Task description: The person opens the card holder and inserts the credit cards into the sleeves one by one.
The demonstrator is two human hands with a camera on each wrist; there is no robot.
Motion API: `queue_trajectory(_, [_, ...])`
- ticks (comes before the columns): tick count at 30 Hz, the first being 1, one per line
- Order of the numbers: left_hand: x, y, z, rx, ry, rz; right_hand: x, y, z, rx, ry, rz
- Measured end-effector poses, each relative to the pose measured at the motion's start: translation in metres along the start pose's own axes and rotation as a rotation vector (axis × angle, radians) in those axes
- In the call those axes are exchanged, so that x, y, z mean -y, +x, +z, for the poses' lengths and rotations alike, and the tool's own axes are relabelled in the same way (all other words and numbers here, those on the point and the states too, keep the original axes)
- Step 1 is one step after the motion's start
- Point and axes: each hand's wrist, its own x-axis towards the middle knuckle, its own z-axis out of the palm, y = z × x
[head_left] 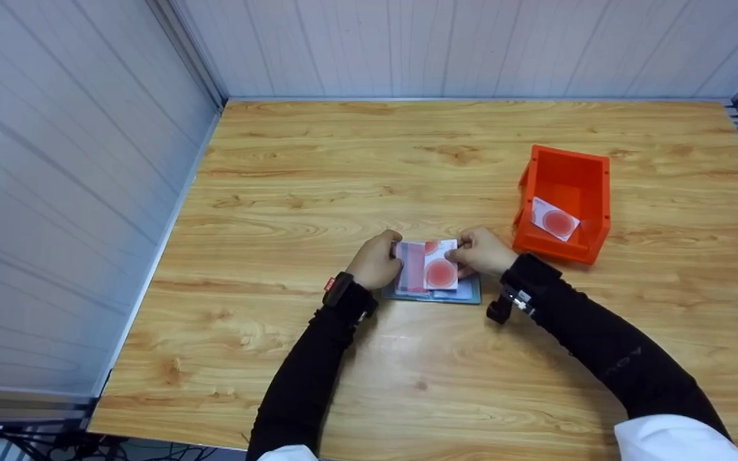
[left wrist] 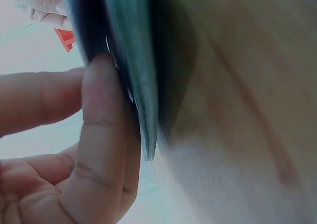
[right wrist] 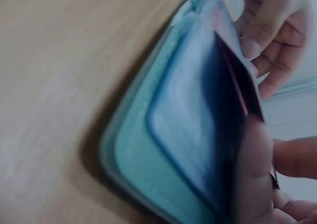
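On the table lies a teal card holder [head_left: 475, 297] with clear plastic sleeves, spread open between both hands. My left hand [head_left: 375, 261] pinches the left edge of a raised clear sleeve [head_left: 409, 269] between thumb and fingers. A white card with red circles [head_left: 441, 274] is partly in that sleeve, its right part sticking out. My right hand [head_left: 485, 251] pinches the card's right edge. In the right wrist view the teal cover [right wrist: 131, 157] shows rounded corners, with a lower sleeve [right wrist: 173, 110] flat on it. In the left wrist view, the holder's edge [left wrist: 143, 85] stands beside the fingers.
An orange bin [head_left: 556, 254] stands to the right, behind the right hand, with another white card with a red circle [head_left: 558, 222] leaning inside. Pale panel walls [head_left: 369, 51] border the wooden table [head_left: 318, 166] at the back and left. Cables [head_left: 170, 453] lie below its front-left edge.
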Motion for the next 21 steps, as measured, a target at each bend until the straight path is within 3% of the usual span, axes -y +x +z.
queue_trajectory(11, [0.001,-0.001,0.000,-0.005,0.007,0.007,0.004,0.002,0.003,0.008,-0.077,0.031])
queue_trajectory(21, [-0.001,-0.002,-0.001,0.010,0.006,-0.006,0.003,0.004,0.014,-0.042,-0.107,-0.014])
